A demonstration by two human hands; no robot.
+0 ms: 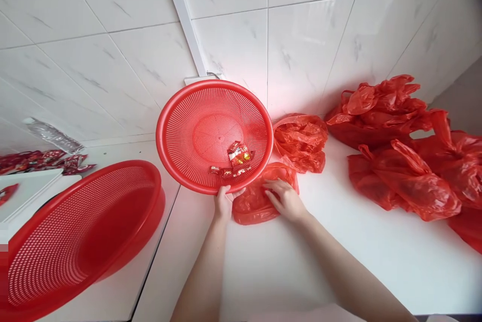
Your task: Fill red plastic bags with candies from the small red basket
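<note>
My left hand [225, 203] is closed on the lower rim of a round red plastic basket [214, 86], which is tilted towards me. Small packets in red wrappers [239, 155], some with yellow marks, lie inside its lower right part. Just below and right of the rim, a red plastic bag [250, 211] rests on the white surface. My right hand [286, 200] is at that bag's right side, its bent fingers on the thin plastic; the fingertips are partly hard to make out.
A second, larger red basket [146, 211] stands at the left. Behind it are red packets [33, 161], a clear plastic bottle [54, 135] and a white tray [30, 189]. A crumpled red bag [303, 143] lies near the tiled wall [309, 50]; several filled red bags [410, 171] crowd the right.
</note>
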